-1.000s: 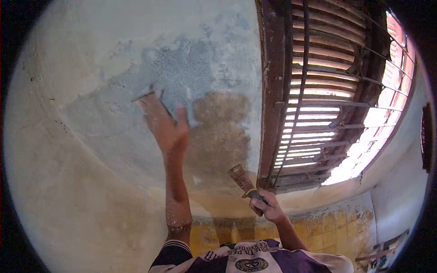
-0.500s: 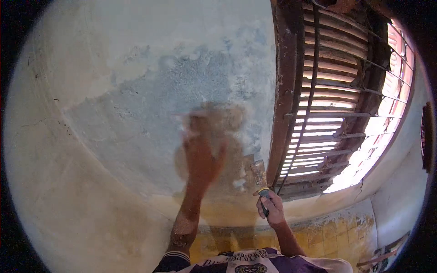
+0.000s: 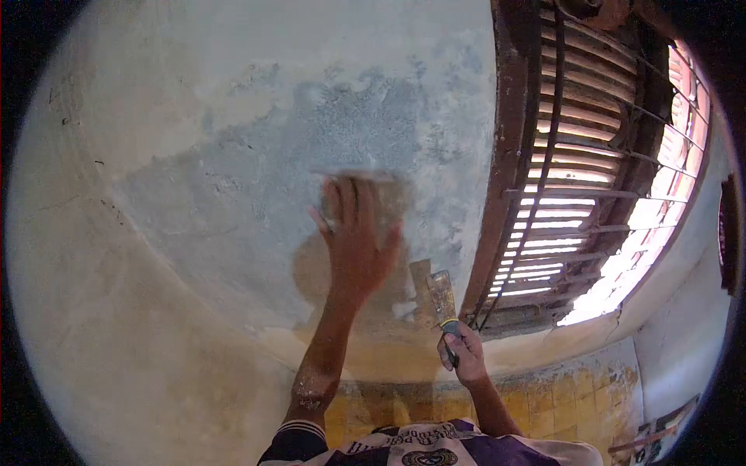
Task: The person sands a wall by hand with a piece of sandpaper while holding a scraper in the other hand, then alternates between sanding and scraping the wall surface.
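My left hand (image 3: 361, 252) reaches up against the wall (image 3: 256, 210), its fingers stretched out and slightly smeared by motion. Under those fingers lies a flat brownish sheet (image 3: 394, 196), perhaps sandpaper, pressed on a grey-blue patch of bare plaster; most of it is hidden by the hand. Lower and to the right, my right hand (image 3: 466, 353) is closed round the handle of a putty knife (image 3: 441, 299). Its worn, stained blade points upward, held before the wall close to the window frame, with a shadow just left of it.
A brown window frame (image 3: 509, 147) with slatted shutters (image 3: 575, 171) and metal bars rises at the right, bright light coming through. Yellow tiles (image 3: 552, 400) cover the lower wall. A dark object (image 3: 728, 233) hangs at the far right edge.
My left hand has moved slightly right and up across the wall with the sheet and looks less blurred. My right hand stays nearly still with the putty knife. The view has shifted a little.
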`<state>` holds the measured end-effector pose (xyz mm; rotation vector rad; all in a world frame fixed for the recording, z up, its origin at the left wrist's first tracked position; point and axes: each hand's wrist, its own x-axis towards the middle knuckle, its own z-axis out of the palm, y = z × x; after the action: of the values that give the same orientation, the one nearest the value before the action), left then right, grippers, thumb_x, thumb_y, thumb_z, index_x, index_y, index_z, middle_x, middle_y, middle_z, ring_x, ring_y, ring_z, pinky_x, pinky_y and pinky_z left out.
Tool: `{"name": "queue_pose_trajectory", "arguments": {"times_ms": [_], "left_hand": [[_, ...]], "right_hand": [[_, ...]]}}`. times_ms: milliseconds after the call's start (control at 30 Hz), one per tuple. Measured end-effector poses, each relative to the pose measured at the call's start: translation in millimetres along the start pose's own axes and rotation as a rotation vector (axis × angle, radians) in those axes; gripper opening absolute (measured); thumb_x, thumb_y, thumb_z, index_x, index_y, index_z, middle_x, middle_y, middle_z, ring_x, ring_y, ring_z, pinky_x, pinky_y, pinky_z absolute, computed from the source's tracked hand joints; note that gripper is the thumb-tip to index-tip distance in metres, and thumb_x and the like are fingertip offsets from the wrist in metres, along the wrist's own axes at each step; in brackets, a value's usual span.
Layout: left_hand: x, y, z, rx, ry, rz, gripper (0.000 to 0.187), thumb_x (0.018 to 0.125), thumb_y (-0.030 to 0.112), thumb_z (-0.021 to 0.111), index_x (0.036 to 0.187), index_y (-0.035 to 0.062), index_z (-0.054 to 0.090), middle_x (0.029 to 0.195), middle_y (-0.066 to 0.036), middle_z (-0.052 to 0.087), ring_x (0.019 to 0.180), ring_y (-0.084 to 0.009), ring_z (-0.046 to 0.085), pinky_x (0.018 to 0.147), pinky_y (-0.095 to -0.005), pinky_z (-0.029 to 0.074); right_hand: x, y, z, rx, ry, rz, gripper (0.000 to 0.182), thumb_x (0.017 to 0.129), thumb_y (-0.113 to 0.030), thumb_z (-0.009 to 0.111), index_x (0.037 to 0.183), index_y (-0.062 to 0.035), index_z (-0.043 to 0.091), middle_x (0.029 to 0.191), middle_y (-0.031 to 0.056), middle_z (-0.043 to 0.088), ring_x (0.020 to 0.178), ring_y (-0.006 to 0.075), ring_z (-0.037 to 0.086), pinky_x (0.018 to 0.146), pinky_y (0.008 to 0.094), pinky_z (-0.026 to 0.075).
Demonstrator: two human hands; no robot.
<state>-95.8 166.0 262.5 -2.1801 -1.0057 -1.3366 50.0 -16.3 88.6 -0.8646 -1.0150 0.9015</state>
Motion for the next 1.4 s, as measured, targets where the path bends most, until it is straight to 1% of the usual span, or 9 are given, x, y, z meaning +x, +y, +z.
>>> {"name": "queue_pose_trajectory", "arguments": {"times_ms": [67, 167, 367, 467, 567, 767, 967, 1267, 1400], "left_hand": [[20.6, -26.1, 5.1, 0.126, 0.137, -0.036, 0.084, 0.098, 0.047, 0.053, 0.157, -0.0028, 0.021, 0.163, -0.028, 0.017, 0.153, -0.0456, 0.004, 0.118, -0.0668, 0.0], [35.3, -39.2, -13.8, -0.172, 0.265, -0.193, 0.084, 0.097, 0.048, 0.054, 0.157, -0.0016, 0.02, 0.163, -0.028, 0.017, 0.152, -0.0456, 0.008, 0.118, -0.0669, 0.0], [-13.1, 2.5, -16.5, -0.205, -0.077, -0.034, 0.083, 0.1, 0.047, 0.051, 0.157, -0.0022, 0.018, 0.163, -0.028, 0.015, 0.153, -0.0446, 0.008, 0.117, -0.0669, -0.001], [0.9, -59.9, 4.6, -0.097, -0.1, -0.249, 0.09, 0.097, 0.049, 0.055, 0.158, -0.0031, 0.015, 0.164, -0.027, 0.013, 0.153, -0.0446, 0.005, 0.117, -0.0671, 0.0], [11.9, -66.9, -2.1, -0.083, 0.192, -0.192, 0.096, 0.093, 0.051, 0.058, 0.157, -0.0043, 0.014, 0.164, -0.027, 0.013, 0.153, -0.045, 0.005, 0.118, -0.0667, 0.002], [-15.9, -5.0, -27.3, -0.228, -0.131, 0.014, 0.095, 0.091, 0.046, 0.064, 0.158, -0.0014, 0.017, 0.165, -0.025, 0.012, 0.154, -0.0409, 0.007, 0.122, -0.0584, 0.002], [9.2, -83.8, -11.5, -0.14, 0.119, -0.244, 0.096, 0.09, 0.048, 0.065, 0.156, -0.0054, 0.019, 0.164, -0.026, 0.014, 0.153, -0.0446, 0.007, 0.119, -0.0643, 0.004], [-8.7, -39.0, -31.5, -0.078, -0.045, 0.058, 0.088, 0.095, 0.051, 0.058, 0.155, -0.0034, 0.026, 0.161, -0.028, 0.022, 0.152, -0.0436, 0.012, 0.119, -0.0647, 0.008], [9.4, -104.2, -24.2, -0.146, 0.157, -0.188, 0.081, 0.097, 0.049, 0.055, 0.154, -0.0012, 0.029, 0.159, -0.028, 0.027, 0.151, -0.0437, 0.016, 0.118, -0.0653, 0.009]], "right_hand": [[0.1, -4.0, 1.3, -0.043, -0.012, -0.001, 0.022, 0.103, -0.022, 0.055, 0.112, -0.0023, 0.057, 0.066, -0.0004, 0.053, 0.052, 0.0072, 0.047, 0.047, 0.0244, 0.038], [-0.1, -9.5, 5.1, -0.037, -0.024, -0.012, 0.019, 0.102, -0.02, 0.055, 0.11, -0.0026, 0.057, 0.066, -0.0005, 0.053, 0.052, 0.0072, 0.046, 0.047, 0.0243, 0.038], [-0.5, -3.3, 17.8, -0.055, 0.025, -0.026, 0.035, 0.102, -0.031, 0.055, 0.114, 0.002, 0.059, 0.06, 0.0031, 0.052, 0.044, 0.009, 0.043, 0.043, 0.0233, 0.033], [-2.2, -11.5, 22.1, -0.016, -0.02, 0.007, 0.021, 0.102, -0.021, 0.056, 0.11, -0.002, 0.057, 0.067, -0.0002, 0.052, 0.054, 0.0076, 0.048, 0.047, 0.0251, 0.037], [-1.2, -0.6, 25.4, -0.012, 0.038, -0.035, 0.035, 0.101, -0.031, 0.056, 0.115, 0.0013, 0.058, 0.06, 0.003, 0.052, 0.044, 0.0092, 0.043, 0.043, 0.0235, 0.033], [-0.7, -2.8, 34.7, 0.026, -0.045, 0.017, 0.018, 0.103, -0.022, 0.055, 0.104, -0.0039, 0.057, 0.068, 0.0, 0.053, 0.054, 0.0073, 0.047, 0.048, 0.0247, 0.037], [4.1, 0.5, 53.6, -0.056, -0.036, -0.061, 0.027, 0.101, -0.029, 0.055, 0.104, -0.0019, 0.057, 0.059, 0.0034, 0.053, 0.044, 0.0088, 0.044, 0.041, 0.0236, 0.033], [2.5, 14.9, 67.5, -0.012, -0.058, -0.004, 0.023, 0.1, -0.018, 0.06, 0.117, -0.0026, 0.059, 0.07, -0.0006, 0.054, 0.052, 0.0067, 0.047, 0.046, 0.0237, 0.038], [-5.5, 3.2, 70.4, 0.016, 0.003, 0.027, 0.023, 0.099, -0.02, 0.062, 0.115, -0.0028, 0.059, 0.068, -0.0009, 0.053, 0.05, 0.0066, 0.047, 0.045, 0.0238, 0.037]]}}
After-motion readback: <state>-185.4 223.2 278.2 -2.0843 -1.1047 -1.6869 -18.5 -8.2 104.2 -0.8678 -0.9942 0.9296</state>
